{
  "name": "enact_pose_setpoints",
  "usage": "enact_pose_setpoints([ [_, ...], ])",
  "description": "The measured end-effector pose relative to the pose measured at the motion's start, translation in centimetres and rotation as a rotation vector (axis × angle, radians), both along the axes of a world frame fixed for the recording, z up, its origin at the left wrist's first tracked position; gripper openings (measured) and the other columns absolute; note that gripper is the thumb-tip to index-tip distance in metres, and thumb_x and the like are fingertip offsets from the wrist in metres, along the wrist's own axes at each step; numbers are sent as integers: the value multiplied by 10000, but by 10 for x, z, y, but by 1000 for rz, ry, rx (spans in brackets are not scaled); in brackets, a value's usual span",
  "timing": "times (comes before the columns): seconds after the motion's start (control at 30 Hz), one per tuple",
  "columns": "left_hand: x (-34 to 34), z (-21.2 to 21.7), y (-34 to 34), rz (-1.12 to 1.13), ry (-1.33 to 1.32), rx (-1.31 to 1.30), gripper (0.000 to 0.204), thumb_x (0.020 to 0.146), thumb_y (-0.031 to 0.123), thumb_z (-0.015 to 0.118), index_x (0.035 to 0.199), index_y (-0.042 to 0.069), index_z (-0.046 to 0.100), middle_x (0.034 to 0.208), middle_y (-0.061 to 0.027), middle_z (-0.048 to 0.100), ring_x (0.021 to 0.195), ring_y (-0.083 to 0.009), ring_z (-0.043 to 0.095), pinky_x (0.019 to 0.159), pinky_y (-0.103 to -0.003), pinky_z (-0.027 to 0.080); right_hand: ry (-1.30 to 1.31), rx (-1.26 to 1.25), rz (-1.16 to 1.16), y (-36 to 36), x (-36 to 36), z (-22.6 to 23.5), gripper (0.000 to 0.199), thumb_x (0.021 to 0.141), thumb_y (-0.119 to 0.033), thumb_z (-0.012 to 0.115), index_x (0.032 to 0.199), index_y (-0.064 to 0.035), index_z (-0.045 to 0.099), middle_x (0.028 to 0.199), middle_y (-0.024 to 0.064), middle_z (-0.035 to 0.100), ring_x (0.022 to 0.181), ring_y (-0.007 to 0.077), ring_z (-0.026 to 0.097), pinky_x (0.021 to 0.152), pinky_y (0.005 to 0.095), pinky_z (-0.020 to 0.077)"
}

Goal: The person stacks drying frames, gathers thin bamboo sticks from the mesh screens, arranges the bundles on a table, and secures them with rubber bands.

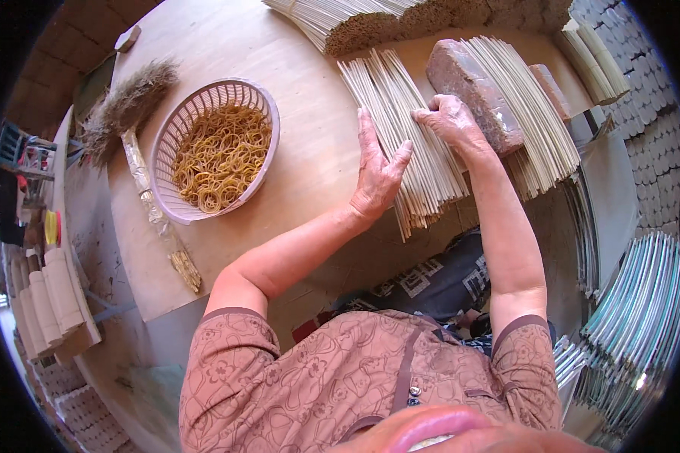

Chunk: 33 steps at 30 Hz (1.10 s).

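Note:
A loose row of thin pale sticks (404, 151) lies lengthwise on the table in front of me. My left hand (378, 181) rests against the left edge of this row, fingers straight and thumb apart over the near part of the sticks. On the right side, my right hand (455, 124) is bent over the sticks, its thumb and fingers pressed together. Whatever it pinches is hidden. Just right of that hand stands a reddish brick (472, 94), and beyond it lies a second row of sticks (525, 113).
A pink plastic basket (273, 128) full of rubber bands (223, 155) sits left of my hands. Beside it lies a grass broom (132, 109) with a wrapped handle. A large stack of sticks (415, 26) lines the back; another brick (549, 90) and a bundle (597, 64) are farther right.

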<state>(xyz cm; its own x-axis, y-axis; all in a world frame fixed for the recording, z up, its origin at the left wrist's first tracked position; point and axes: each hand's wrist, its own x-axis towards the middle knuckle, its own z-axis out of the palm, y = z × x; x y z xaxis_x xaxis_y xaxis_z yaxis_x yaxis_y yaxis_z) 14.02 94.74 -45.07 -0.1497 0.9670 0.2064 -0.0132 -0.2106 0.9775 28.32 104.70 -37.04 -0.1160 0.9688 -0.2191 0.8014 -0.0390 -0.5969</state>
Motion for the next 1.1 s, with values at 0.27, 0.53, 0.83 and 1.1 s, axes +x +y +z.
enact_pose_setpoints([
  [0.27,3,-2,-3,-24,-16,-8,979,902,267,668,1508,-106,-4,1586,-294,54,1494,-359,75,1215,-368,91,62,-76,5,13,4,-7,466,853,-340,714,1100,52,666,1058,200,686,1001,261,640,885,413,467],
  [0.53,4,3,-6,-74,-66,-2,934,917,139,618,1547,16,-60,1556,-238,198,1433,-305,263,1192,-377,189,-18,39,32,17,12,-6,359,881,-297,666,1043,23,690,928,153,708,874,218,661,809,401,501],
  [0.83,5,7,-7,-22,4,36,933,894,152,631,1552,14,-15,1569,-244,170,1446,-314,236,1198,-386,167,42,-20,14,11,11,10,271,911,-280,616,899,-11,647,772,80,657,707,145,624,718,344,503],
  [1.1,3,4,-6,-36,-105,47,940,878,144,661,1543,-19,18,1596,-239,108,1484,-321,129,1210,-381,113,212,3,28,-8,19,70,253,920,-283,618,850,-40,615,685,20,581,620,106,559,620,296,471],
])
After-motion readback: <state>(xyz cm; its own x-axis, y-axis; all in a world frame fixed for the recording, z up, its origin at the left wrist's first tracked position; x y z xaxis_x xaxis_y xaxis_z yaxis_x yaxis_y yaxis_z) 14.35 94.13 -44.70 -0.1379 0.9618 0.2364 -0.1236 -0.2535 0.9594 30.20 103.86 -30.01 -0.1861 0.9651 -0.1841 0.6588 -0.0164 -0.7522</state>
